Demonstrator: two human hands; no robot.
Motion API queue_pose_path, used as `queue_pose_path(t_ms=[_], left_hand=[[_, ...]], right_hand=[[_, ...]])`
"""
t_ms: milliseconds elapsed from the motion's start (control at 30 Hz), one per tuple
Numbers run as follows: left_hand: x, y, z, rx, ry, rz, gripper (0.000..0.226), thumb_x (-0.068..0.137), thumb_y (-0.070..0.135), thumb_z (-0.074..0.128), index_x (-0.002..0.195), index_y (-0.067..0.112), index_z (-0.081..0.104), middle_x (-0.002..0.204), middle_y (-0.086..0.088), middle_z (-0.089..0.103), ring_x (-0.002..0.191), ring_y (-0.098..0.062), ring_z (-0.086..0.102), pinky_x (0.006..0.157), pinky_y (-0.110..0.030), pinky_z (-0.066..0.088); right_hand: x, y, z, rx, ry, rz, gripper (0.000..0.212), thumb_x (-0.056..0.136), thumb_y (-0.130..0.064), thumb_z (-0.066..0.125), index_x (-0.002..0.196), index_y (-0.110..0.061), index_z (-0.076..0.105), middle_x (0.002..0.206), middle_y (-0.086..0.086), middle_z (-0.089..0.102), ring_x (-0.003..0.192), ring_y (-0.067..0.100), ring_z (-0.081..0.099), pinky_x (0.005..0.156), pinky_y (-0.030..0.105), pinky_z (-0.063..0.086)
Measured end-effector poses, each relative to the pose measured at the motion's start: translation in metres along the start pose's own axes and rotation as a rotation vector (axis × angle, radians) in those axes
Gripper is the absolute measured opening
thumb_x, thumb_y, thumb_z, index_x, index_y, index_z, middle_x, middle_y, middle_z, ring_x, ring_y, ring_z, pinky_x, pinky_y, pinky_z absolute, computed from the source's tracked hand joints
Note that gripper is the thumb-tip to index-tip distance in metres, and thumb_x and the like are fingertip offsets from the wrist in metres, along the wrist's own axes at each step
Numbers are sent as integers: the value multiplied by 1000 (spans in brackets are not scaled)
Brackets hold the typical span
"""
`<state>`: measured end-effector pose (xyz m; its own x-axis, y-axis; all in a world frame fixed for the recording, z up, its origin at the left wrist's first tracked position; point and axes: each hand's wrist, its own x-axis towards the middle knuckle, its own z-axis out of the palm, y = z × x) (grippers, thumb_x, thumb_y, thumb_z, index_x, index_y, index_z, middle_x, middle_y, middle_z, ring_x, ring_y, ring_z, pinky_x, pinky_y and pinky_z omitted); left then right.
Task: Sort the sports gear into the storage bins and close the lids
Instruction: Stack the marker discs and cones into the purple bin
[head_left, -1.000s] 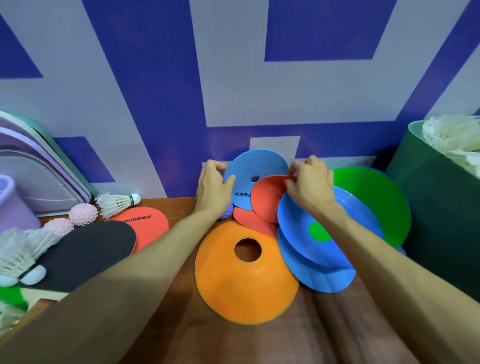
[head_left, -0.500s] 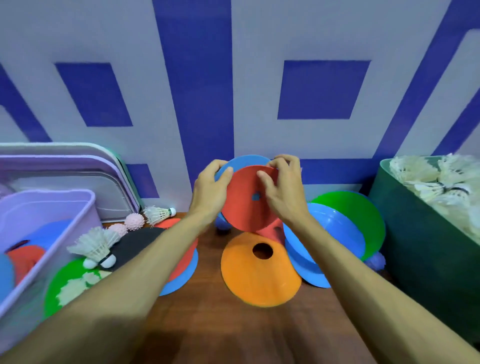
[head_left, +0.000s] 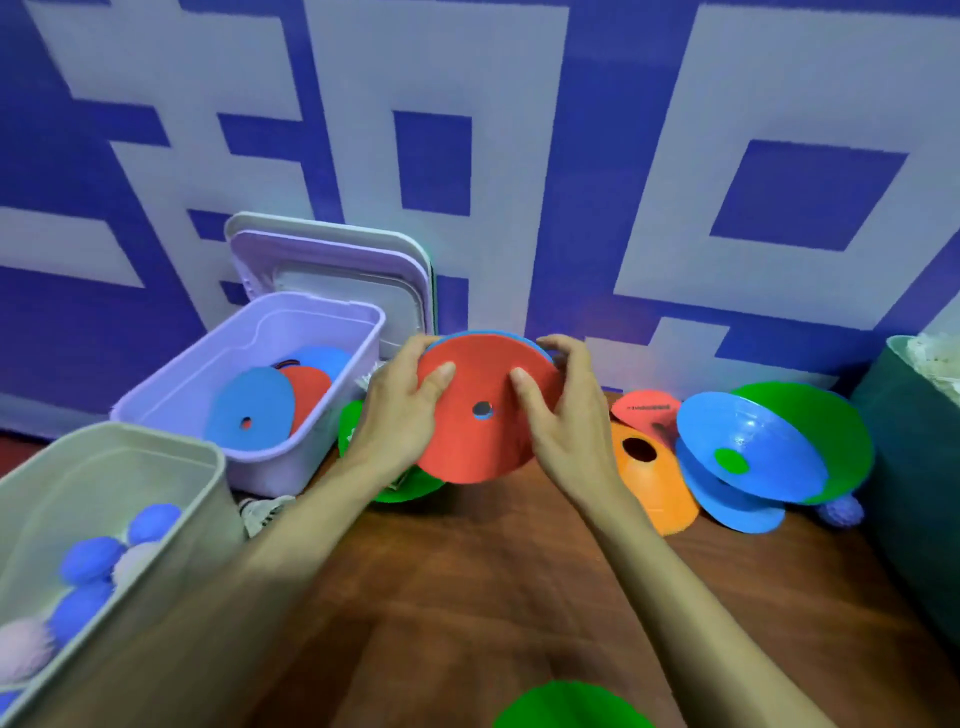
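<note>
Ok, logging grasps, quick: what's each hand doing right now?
Left hand: holding the red disc.
Right hand: holding the same red disc.

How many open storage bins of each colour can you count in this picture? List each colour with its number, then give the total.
purple bin: 1
beige bin: 1
dark green bin: 1
Total: 3

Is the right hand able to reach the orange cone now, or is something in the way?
Probably yes, but not at once. The orange cone lies uncovered close beside the right hand. That hand, with the left hand, grips the red disc, so it must release it first.
</note>
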<state>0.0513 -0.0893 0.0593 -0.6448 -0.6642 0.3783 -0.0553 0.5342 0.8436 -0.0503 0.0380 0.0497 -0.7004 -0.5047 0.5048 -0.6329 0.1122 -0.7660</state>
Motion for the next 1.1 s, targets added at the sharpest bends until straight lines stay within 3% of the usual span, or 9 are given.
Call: queue_pose_path(t_ms=[100,233,367,467,533,767,933,1000,1100], left_hand=[[-3,-10,-46,49,46,-8,16,95,21,53,111,16,53,99,0,61,92,-21,57,81,-36,45],[-5,-26,-94,122,81,5,9,97,25,48,105,23,48,97,7,58,92,-16,53,76,-30,38],[8,-46,-131,241,177,35,24,99,20,45,123,17,43,117,6,50,101,-14,48,80,-26,34],[24,-59,-158,303,222,119,31,96,16,51,127,15,45,119,10,49,101,-8,46,82,-16,30],[37,-76,-172,364,226,88,30,95,18,53,125,13,48,118,4,54,103,-12,48,83,-18,31],[61,-124,-180,474,182,-216,40,94,16,52,132,10,40,129,-13,42,115,-29,48,92,-31,34],[61,-147,-182,646,-33,-476,58,90,21,52,142,10,29,141,-15,35,126,-32,42,100,-37,35],[56,-150,-179,714,-88,-468,62,88,22,53,143,10,29,146,-14,34,133,-30,36,106,-39,33],[51,-141,-165,660,-27,-320,59,87,15,54,142,11,35,147,-10,35,137,-25,31,111,-35,26]], right_hand=[[-15,-11,18,-74,-198,-79,43,91,-22,60,130,-17,42,120,-5,53,99,9,50,85,21,40],[-11,-28,53,-94,-342,-135,49,88,-12,61,131,-15,38,119,2,56,97,19,54,80,23,38],[5,-46,95,-81,-304,-239,42,87,-11,62,125,-16,44,104,-6,52,83,10,45,72,16,29],[19,-52,126,-35,-278,-266,41,88,-13,62,124,-19,44,106,-11,50,84,9,47,75,22,35],[27,-54,147,-6,-289,-269,41,89,-12,61,124,-22,42,107,-11,51,86,9,48,76,24,38],[37,-49,212,54,-304,-169,35,87,-9,61,118,-18,45,101,-4,55,78,20,57,76,32,43],[37,-41,232,-2,-394,-127,20,87,-13,62,106,-15,57,88,-1,65,81,22,62,76,33,47],[37,-37,230,-105,-418,-170,9,86,-14,60,94,-16,64,88,0,68,86,22,61,78,33,45],[37,-34,216,-153,-413,-175,11,84,-11,58,88,-16,68,91,0,66,88,22,58,82,34,43]])
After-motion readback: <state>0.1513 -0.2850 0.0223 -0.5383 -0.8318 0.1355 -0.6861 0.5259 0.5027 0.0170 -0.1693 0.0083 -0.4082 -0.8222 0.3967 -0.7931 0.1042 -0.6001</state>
